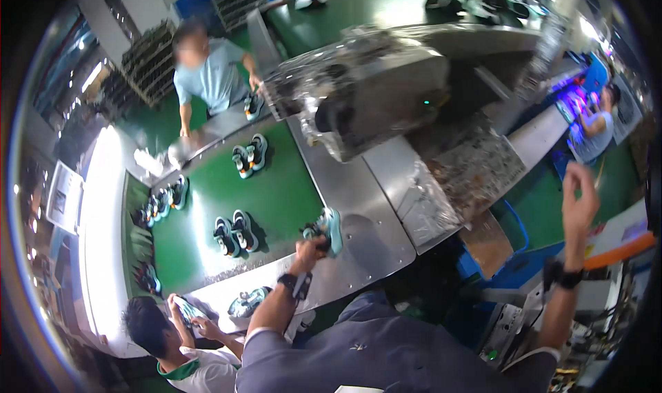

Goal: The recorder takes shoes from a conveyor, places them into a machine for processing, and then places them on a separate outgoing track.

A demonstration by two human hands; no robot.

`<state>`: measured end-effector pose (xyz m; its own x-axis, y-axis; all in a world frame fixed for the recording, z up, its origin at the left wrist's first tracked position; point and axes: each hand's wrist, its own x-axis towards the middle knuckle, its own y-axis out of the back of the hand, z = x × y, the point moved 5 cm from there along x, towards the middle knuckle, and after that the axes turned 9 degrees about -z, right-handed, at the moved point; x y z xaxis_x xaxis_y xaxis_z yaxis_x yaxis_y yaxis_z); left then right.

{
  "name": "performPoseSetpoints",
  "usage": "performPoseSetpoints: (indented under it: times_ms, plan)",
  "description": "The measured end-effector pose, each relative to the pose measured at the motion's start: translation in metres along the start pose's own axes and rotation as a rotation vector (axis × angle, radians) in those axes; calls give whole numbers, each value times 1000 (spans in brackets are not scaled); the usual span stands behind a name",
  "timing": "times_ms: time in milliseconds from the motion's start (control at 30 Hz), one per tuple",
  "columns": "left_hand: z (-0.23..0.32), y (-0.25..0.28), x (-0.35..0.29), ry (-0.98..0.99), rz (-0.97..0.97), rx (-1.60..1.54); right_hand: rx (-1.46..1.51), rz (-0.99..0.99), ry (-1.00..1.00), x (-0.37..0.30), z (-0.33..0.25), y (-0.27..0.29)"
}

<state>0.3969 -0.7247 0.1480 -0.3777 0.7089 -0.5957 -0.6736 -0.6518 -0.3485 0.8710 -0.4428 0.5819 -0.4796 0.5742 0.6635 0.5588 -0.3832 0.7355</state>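
My left hand (310, 253) grips a teal and dark sneaker (331, 232) above the metal edge of the conveyor table. The shoe's pale teal sole faces right. My right hand (580, 203) is raised off to the right, away from the table, with loosely bent fingers and nothing visible in it. Nearest to the held shoe on the green belt (283, 179) stands a pair of similar sneakers (235, 234). Farther back is a second pair (249, 156), and a row of several more sneakers (165, 198) lines the left side.
A plastic-wrapped machine (372, 89) stands beyond the metal table (365, 245). One co-worker (210, 76) stands across the belt, another (172, 334) handles a shoe at my left, and a third (593, 127) sits under purple light at far right. A cardboard piece (487, 245) lies near a blue hose.
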Motion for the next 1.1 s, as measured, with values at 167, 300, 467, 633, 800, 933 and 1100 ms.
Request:
performPoseSetpoints:
  times_ms: [167,300,467,633,800,933,1100]
  plan:
    - [65,104,130,-80,213,-26,-252,-263,267,215,-52,-94]
    - [139,129,227,-213,305,74,-419,-377,450,322,-90,-157]
    - [209,203,306,-270,622,596,-557,-572,504,408,-105,-265]
    - [244,177,376,-393,833,891,-275,-807,134,444,-48,-293]
    - [254,195,372,-328,979,798,-343,-636,205,445,-50,-312]
    - [254,225,327,-482,935,820,-603,-776,647,440,-38,-318]
    - [184,103,253,-692,345,507,-814,-608,619,426,-15,-288]
